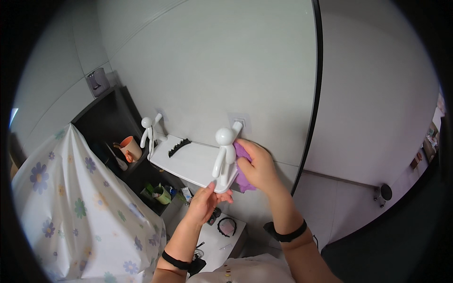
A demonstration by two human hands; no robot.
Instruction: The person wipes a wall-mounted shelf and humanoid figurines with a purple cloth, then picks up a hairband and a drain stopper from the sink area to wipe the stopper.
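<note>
My right hand [260, 164] holds a crumpled purple cloth [244, 177] beside a glossy white figure [224, 138] with a round head. The figure stands at the right end of a white wall shelf [198, 163], one arm raised to a mount on the wall. At the shelf's front right corner is my left hand [204, 203], its thumb at the edge and fingers underneath. A matching white figure [147, 123] stands at the shelf's left end. Between them lies a black curved piece [179, 146] with a scalloped edge.
A flower-patterned cover [81, 212] drapes on the left before a dark shelf unit holding an orange mug [131, 148] and a green cup [161, 194]. Below is a white surface [212, 253] with a black headband [220, 226]. A black-edged panel end [316, 88] rises on the right.
</note>
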